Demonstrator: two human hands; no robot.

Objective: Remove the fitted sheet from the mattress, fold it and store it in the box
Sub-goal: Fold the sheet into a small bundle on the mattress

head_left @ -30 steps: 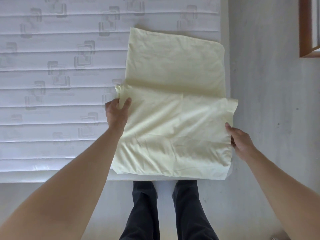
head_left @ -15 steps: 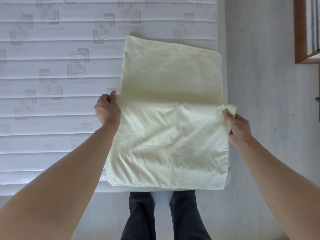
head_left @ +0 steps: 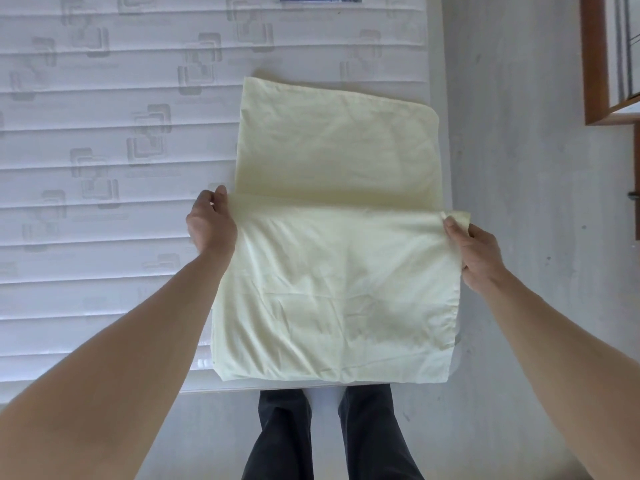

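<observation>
Folding step: left hand (head_left: 211, 221) & right hand (head_left: 476, 251) each pinch fitted sheet (head_left: 332, 271) corners w/ curled fingers; next, prob. carry that edge over far half.

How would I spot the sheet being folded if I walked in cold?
Find the white quilted mattress; near its right corner lies the sheet. It is the only pale yellow thing there, a folded rectangle whose near flap both hands pinch, left hand and right hand.
</observation>
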